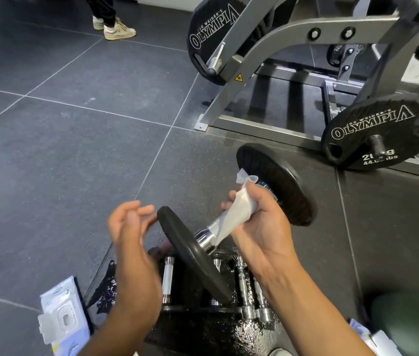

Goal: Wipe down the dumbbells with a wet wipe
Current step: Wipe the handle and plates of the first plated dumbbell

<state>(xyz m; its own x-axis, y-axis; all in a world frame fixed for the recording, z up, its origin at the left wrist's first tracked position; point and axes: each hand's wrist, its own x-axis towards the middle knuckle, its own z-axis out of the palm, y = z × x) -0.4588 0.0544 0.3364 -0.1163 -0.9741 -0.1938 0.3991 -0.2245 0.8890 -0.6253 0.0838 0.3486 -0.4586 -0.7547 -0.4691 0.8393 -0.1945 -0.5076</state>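
A dumbbell [193,242] with two black plates and a chrome bar is tilted up off the floor in the middle of the view. My right hand [259,222] grips the bar with a white wet wipe [239,209] wrapped around it, between the plates. Just left of the near plate hovers my left hand [128,235], fingers loosely spread and holding nothing. Below lie more dumbbells [244,286] with chrome handles on a black, wet-looking surface.
A pack of wet wipes [62,314] lies on the floor at lower left. A grey weight machine [275,47] with black Olympia plates [375,134] stands at right. A person's feet [116,27] are at top left. Dark tiled floor spreads left.
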